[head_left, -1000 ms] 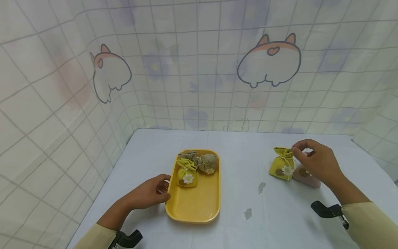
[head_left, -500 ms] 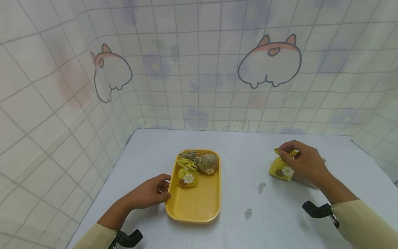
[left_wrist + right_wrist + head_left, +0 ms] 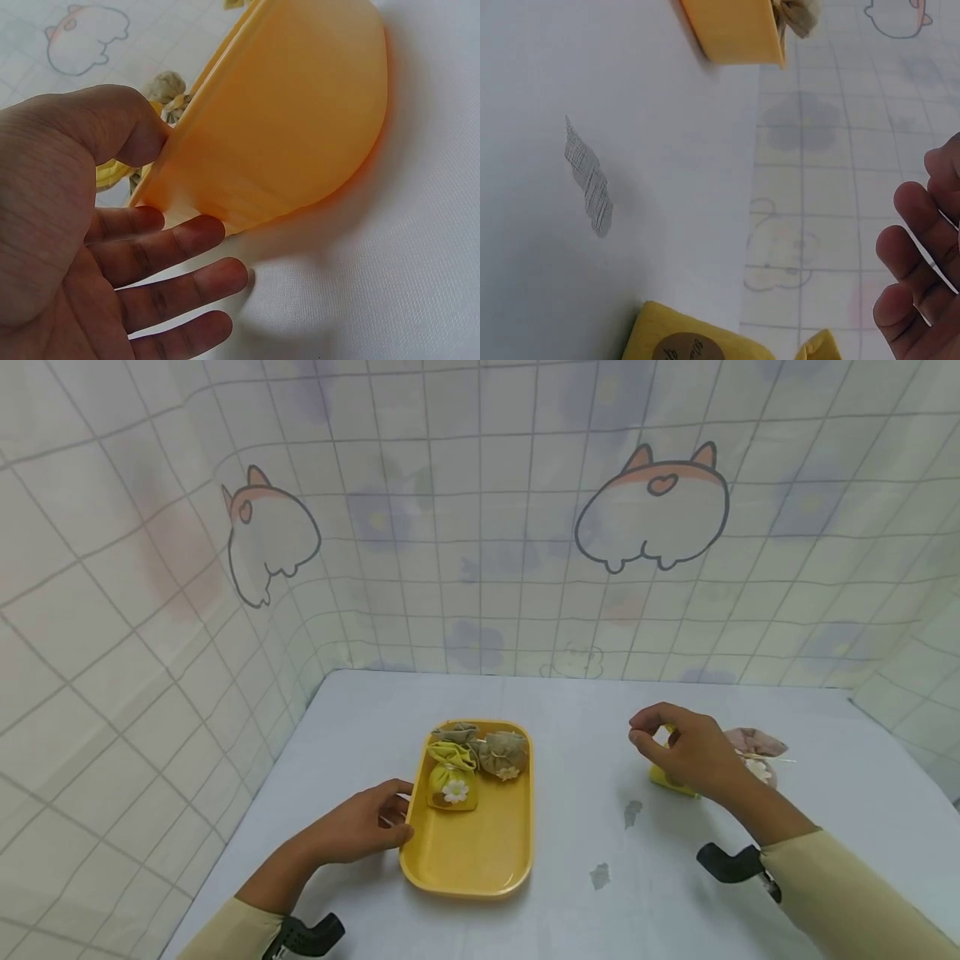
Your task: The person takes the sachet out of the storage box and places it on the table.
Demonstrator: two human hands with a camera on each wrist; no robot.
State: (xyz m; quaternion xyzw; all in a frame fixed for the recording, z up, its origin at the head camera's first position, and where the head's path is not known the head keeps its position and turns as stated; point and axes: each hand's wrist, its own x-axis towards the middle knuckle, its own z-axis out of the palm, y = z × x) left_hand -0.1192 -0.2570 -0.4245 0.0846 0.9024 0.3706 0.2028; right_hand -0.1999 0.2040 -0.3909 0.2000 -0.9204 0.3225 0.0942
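My left hand (image 3: 363, 827) is at the left side of a yellow tray (image 3: 465, 856). Its thumb and fingertips touch the rim and outer wall, with the other fingers nearly straight in the left wrist view. Inside the tray's far half lie a yellow-green drawstring pouch (image 3: 452, 789) with a white flower and grey-green pouches (image 3: 501, 753). My right hand (image 3: 693, 756) hovers with loosely bent fingers holding nothing, covering most of a second yellow-green pouch (image 3: 671, 782). That pouch shows below the fingers in the right wrist view. A pink drawstring pouch (image 3: 753, 743) lies behind the right hand, partly hidden.
A white cloth covers the table (image 3: 570, 760), with two grey patches (image 3: 633, 813) between the tray and the right-hand pouches. Behind it hangs a checked curtain (image 3: 510, 527) with cartoon prints. Each wrist carries a black camera mount (image 3: 727, 864).
My right hand has moved left from beside the pink pouch to over the yellow-green one, uncovering more of the pink pouch. My left hand and the tray have stayed put.
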